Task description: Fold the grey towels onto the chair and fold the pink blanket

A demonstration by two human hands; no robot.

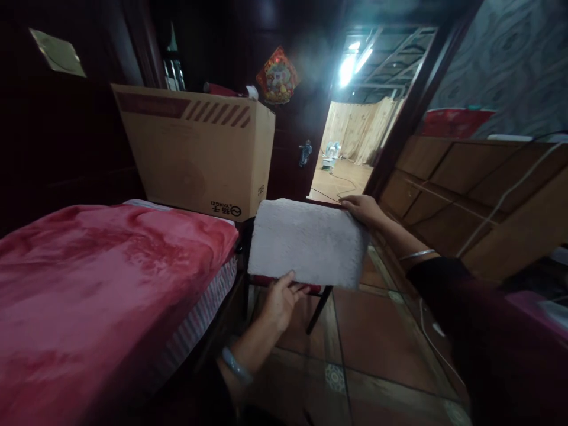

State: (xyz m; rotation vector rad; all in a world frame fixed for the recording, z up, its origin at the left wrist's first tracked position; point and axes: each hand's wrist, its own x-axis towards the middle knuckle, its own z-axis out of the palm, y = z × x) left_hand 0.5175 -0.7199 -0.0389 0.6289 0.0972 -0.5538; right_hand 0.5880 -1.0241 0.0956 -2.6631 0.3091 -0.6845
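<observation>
A white fluffy seat pad [306,242] lies over a dark-legged seat, whose red edge [266,280] shows beneath the pad's near side. My left hand [284,300] is at that near edge, the thumb touching the pad and the fingers stretched out apart along the red edge. At the far right corner, my right hand [361,208] has its fingers closed over the pad's edge; the thumb is hidden. One dark leg [318,310] slants down to the tiled floor.
To the left is a bed with a pink blanket [110,284]. Behind stands a large cardboard box [190,148]. A dark door [293,127] and a lit doorway are beyond. Wooden drawers [435,171] line the right, with a white cable [510,183] hanging across them.
</observation>
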